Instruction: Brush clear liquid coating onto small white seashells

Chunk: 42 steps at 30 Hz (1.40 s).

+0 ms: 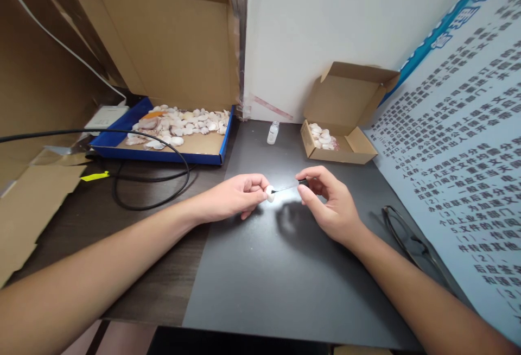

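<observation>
- The step in hand looks like fine tip work on one shell (269, 194). It is held over the mat (285, 279), in front of the bottle (273, 132), towards the person.
- Left hand (232, 198): thumb and fingertips are closed tight on the shell, the other fingers curled under.
- Right hand (331, 205): thumb and forefinger pinch the dark end of a thin tool (290, 186), whose tip meets the shell.
- Going on would call for a steady pinch and very small movements.
- More shells lie in a tray (163, 154) left of the bottle and a carton (350, 151) to its right.
</observation>
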Available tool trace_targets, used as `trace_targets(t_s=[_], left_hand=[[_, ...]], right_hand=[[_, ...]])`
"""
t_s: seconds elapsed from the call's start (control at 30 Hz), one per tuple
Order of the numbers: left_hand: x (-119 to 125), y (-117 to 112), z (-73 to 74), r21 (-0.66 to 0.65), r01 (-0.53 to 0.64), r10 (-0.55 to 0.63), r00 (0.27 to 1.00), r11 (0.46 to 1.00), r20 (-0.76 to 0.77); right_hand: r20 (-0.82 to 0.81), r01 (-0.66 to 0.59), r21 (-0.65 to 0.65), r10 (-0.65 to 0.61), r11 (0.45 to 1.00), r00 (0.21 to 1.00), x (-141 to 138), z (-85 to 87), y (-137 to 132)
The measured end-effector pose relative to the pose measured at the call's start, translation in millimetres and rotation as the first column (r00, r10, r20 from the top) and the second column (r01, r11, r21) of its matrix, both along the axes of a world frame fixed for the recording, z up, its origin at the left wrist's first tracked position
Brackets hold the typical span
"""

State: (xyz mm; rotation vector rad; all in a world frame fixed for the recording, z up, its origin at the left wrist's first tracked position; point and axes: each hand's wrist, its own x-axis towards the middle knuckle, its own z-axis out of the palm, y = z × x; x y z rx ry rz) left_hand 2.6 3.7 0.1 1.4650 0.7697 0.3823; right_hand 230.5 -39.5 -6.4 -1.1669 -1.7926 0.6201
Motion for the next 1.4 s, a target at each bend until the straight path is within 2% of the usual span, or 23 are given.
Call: trace_targets(t_s=[0.13, 0.23, 0.33, 0.5, 0.63, 0.73, 0.83, 0.93, 1.1, 1.23, 1.4], left_hand=[[0.1, 0.5, -0.4, -0.029, -0.012, 0.012, 0.999, 1.000, 0.031], [-0.4, 0.8, -0.3, -0.041, -0.012, 0.014, 0.999, 0.999, 0.039], [-0.7, 0.9, -0.1, -0.053, -0.019, 0.022, 0.999, 0.998, 0.044], [-0.4, 0.4, 1.7, -0.070, -0.033, 0.036, 0.998, 0.997, 0.051], [-0.3, -0.2, 2.5, -0.072, -0.033, 0.037, 0.998, 0.997, 0.051], [-0.7, 0.1, 1.5, -0.077, -0.035, 0.040, 0.998, 0.996, 0.053], [-1.2, 1.2, -0.2, -0.098, -0.040, 0.048, 0.996, 0.994, 0.077], [-1.3, 2.0, -1.6, -0.121, -0.047, 0.061, 0.992, 0.991, 0.110], [-0.7, 2.3, -2.7, -0.138, -0.054, 0.072, 0.990, 0.989, 0.124], [-0.2, 2.6, -3.9, -0.161, -0.058, 0.084, 0.983, 0.985, 0.162], [-0.6, 3.1, -4.6, -0.151, -0.058, 0.083, 0.984, 0.987, 0.158]], right_hand=[[-0.003, 0.049, 0.032, -0.049, 0.998, 0.999, 1.2, 1.4, 0.6], [-0.054, 0.010, 0.023, -0.009, 1.000, 0.998, 1.8, -0.8, -0.6], [-0.026, -0.023, 0.021, 0.024, 1.000, 0.999, 1.1, -0.7, -1.7], [0.022, 0.043, 0.070, -0.045, 0.997, 0.999, 1.2, 2.6, -0.8], [-0.040, 0.015, 0.045, -0.013, 0.999, 0.999, 1.4, 0.4, -0.5], [-0.013, -0.016, 0.029, 0.017, 0.999, 1.000, 0.1, 0.2, -0.4], [0.035, 0.022, 0.045, -0.023, 0.999, 0.999, -0.1, 1.8, 0.0], [0.016, 0.046, 0.047, -0.047, 0.998, 0.999, 1.2, 1.6, 0.0], [-0.009, -0.026, 0.035, 0.026, 0.999, 1.000, 1.3, 0.3, -1.1], [0.046, 0.015, 0.060, -0.017, 0.998, 0.999, 0.6, 3.0, -0.7], [-0.016, 0.023, 0.050, -0.022, 0.998, 1.000, 2.2, 0.7, -0.3]])
